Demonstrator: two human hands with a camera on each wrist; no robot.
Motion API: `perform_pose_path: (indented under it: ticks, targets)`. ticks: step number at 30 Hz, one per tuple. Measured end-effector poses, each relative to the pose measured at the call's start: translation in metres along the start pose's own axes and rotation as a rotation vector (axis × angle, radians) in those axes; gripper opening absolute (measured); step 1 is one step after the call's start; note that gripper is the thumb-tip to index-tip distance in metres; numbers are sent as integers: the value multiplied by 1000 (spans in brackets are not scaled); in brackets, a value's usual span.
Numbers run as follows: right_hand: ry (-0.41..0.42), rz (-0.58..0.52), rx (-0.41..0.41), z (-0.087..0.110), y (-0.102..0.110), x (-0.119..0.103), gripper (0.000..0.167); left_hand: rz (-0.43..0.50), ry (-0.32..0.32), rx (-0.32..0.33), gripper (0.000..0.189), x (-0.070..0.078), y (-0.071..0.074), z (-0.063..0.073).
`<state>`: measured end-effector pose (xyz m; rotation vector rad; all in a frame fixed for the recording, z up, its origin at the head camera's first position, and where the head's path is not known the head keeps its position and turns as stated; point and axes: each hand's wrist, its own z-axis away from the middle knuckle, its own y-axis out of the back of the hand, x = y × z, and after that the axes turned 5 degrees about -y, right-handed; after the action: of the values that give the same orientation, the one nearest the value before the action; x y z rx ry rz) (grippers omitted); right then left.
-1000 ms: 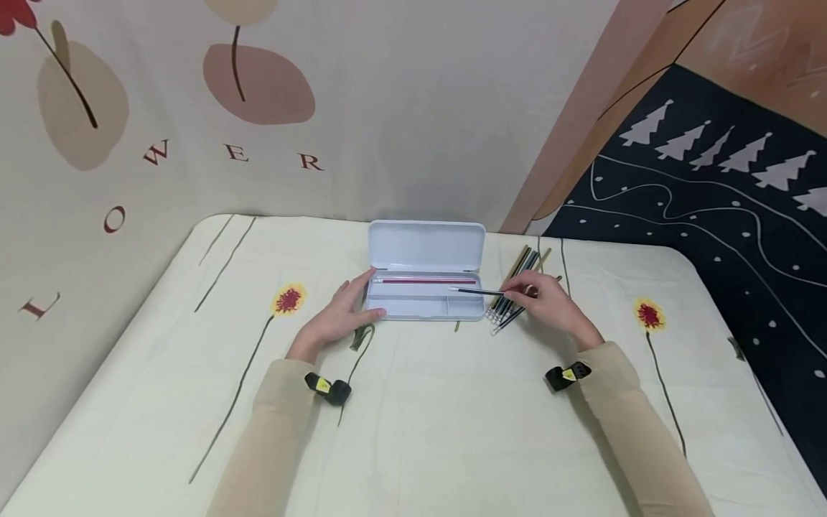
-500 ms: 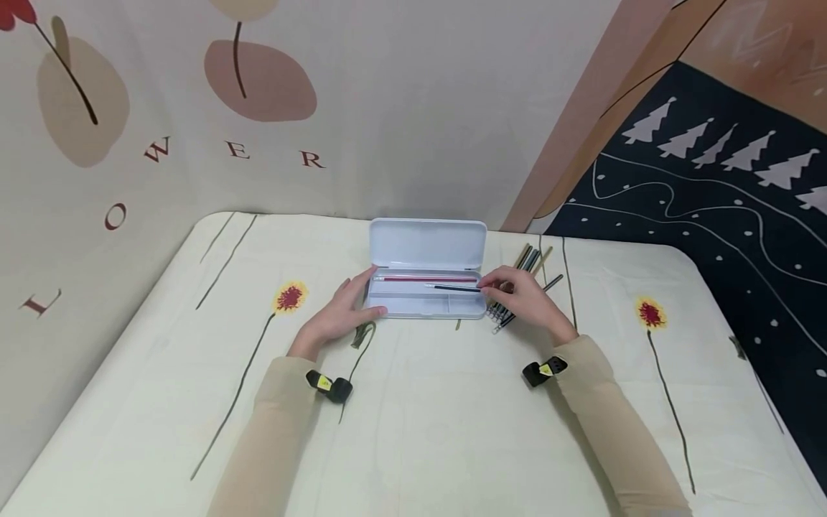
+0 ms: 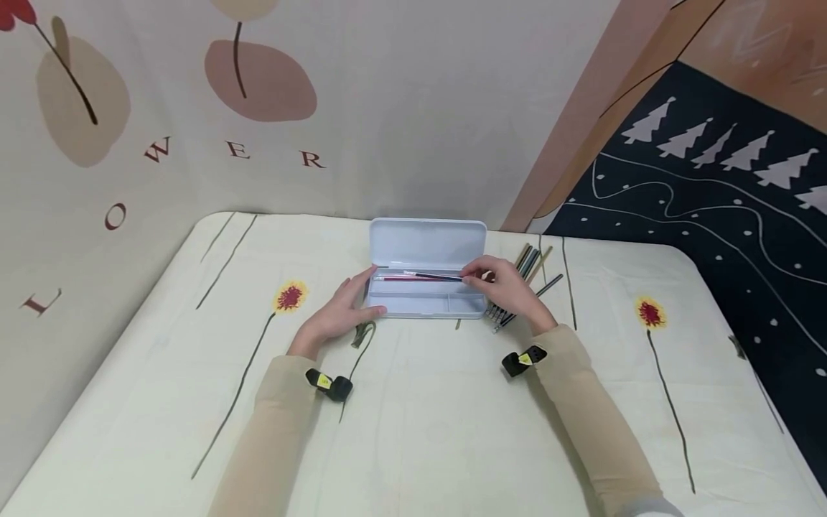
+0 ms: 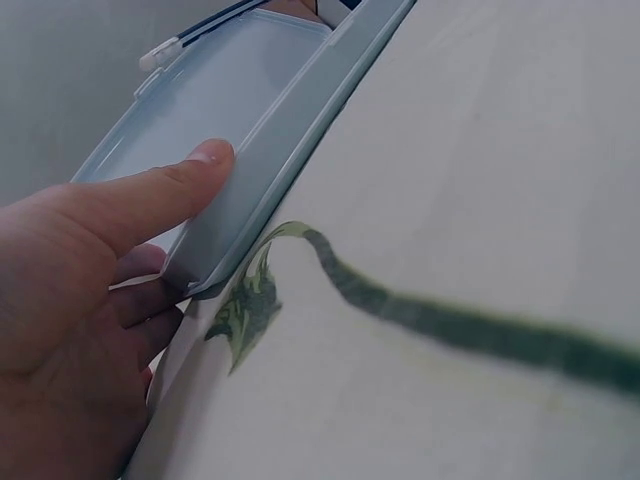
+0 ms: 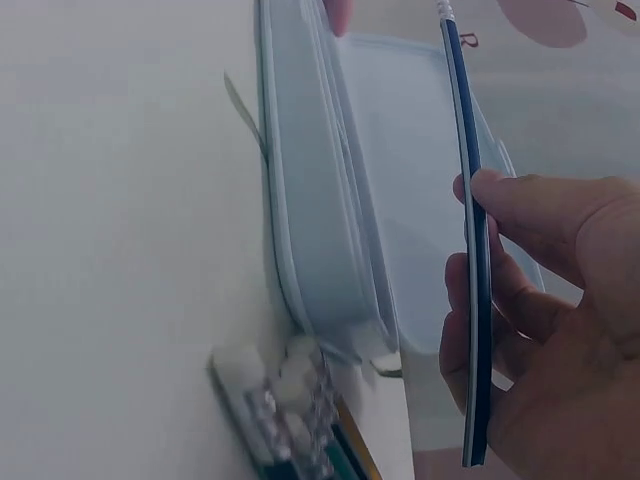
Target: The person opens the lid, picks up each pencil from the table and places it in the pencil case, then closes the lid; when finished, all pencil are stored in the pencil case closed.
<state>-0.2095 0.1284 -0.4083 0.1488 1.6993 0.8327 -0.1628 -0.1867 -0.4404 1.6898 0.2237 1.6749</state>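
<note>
Head cam: dark pencil (image 3: 434, 276) pinched in the right hand (image 3: 510, 289), sticking out to that hand's left, over the back part of the pencil case (image 3: 413, 305). Super close to the red pencil (image 3: 395, 279), can't tell if touching or just above. Far end lost behind the fingers. Left hand (image 3: 339, 312) gripping the opposite end of the case. Bunch of pencils (image 3: 526, 266) just right of the case, partly covered by the right hand.

Left wrist cam: thumb on the front edge of the case, other fingers bent round the end and half hidden behind. Only the pale eraser end plus a bit of dark pencil up top, rest cut off.

Right wrist cam: dark pencil clearly between thumb and fingers, case beyond. Eraser end clipped by the top edge, hand cropped at right. Bunch of pencils pretty blurry down low.
</note>
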Motion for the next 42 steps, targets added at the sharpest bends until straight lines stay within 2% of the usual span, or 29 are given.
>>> perform_pose_path:
  ticks: [14,24,33,42]
  targets:
    - [0,-3,-62,-20,-23,-7,10,14,3,1,87,0,-1,-1]
    - [64,55,-82,-29,-41,-5,7,18,9,5,88,-1,-2,-2]
    - [24,91,-90,-33,-47,-7,9,16,10,9,87,-1,-2,-2]
    - [2,65,-66,-28,-42,-5,11,23,9,7,87,1,-1,-1]
